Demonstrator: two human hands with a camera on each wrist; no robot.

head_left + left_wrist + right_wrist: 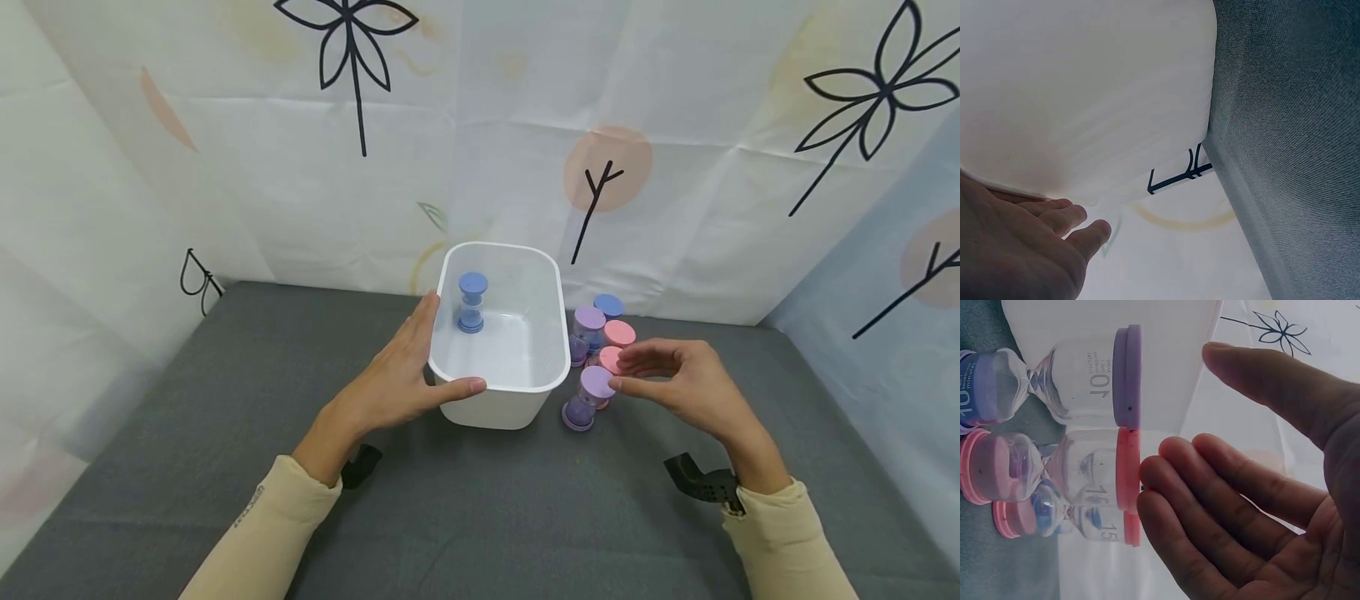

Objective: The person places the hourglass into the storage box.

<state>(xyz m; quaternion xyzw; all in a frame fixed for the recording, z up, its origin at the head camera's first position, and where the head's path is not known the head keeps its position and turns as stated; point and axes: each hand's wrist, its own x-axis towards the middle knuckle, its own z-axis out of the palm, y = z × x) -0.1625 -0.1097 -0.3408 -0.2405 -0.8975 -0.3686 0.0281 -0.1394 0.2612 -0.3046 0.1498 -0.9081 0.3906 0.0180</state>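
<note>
Dark grey cloth (480, 525) spreads under everything, and nearest on it come two cream sleeves (266, 525), each with a black band (701, 483) at the wrist. Left hand (397, 371) lies along the left side of a white tub (498, 410), fingers straight, thumb across the near rim, touching rather than gripping. Right hand (678, 379) is unclosed and holds nothing, its fingers lightly bent and thumb apart, at the caps of the hourglasses right of the tub; whether a fingertip touches a pink cap is hard to tell. Judging by this, the step in hand is reaching for one hourglass while the tub is steadied; the next move would call for closing thumb and fingers on a single cap without tipping its close neighbours. Foremost stands a purple hourglass (579, 412), coloured sand in its lower bulb, the upper seemingly empty; beyond it are two pink hourglasses (619, 333), a second purple one (588, 320) and a blue one (608, 305). Inside the tub, one blue hourglass (472, 303) stands upright near the left wall, bare floor beside it. Farthest back hangs a pale backdrop (510, 167) with line-drawn flowers.
</note>
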